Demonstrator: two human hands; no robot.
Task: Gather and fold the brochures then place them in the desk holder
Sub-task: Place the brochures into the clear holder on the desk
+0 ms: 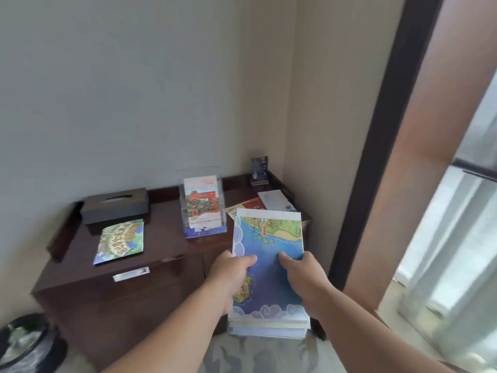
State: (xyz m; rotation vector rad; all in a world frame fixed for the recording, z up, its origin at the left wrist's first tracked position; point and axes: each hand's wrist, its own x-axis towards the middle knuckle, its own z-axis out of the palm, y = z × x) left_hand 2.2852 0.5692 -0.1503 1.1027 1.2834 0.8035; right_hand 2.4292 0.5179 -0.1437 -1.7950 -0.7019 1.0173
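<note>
Dark wooden desk (166, 249) against pale wall (121, 90)

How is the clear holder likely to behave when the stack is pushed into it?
The holder is tall on a narrow base, so pushing the stack in near its top would probably tip it backward. The desk looks smooth, so it may also slide. It seems stiff clear plastic, likely light, though the brochures inside add some weight.
</note>
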